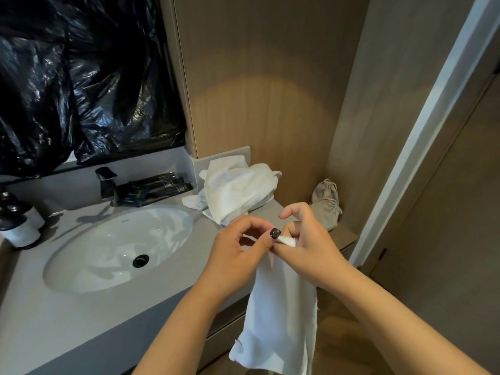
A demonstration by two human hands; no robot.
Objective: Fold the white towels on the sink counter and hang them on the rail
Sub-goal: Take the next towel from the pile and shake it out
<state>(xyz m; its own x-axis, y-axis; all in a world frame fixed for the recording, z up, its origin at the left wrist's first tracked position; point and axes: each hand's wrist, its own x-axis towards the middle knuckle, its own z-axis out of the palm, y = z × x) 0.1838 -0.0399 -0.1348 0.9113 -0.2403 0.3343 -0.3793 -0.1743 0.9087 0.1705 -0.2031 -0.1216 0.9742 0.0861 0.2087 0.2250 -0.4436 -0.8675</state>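
**towelnoob:** so what's the grip here?

**foldguy:** Both hands meet in the near middle, out past the counter edge. The left hand (238, 247) pinches the top edge of a white towel (281, 320) between thumb and fingers, and the right hand (305, 247) pinches the same edge just beside it, with a little tuft of cloth poking out between them. The rest of the towel hangs straight down below the hands, limp and narrow.

**towelnoob:** heavy?

**foldguy:** Doubt it. It looks thin, soft and floppy, with zero stiffness, so I'd say a corner pinch is plenty. I'd slide the hands apart along that top hem to find both corners, otherwise it'll just bunch up.

**towelnoob:** and the rest?

**foldguy:** A crumpled pile of white towels (238, 188) sits farther back on the sink counter (81, 315), right of the basin (119, 247). Same soft stuff, so grab by the edges. Can't see any rail from here.
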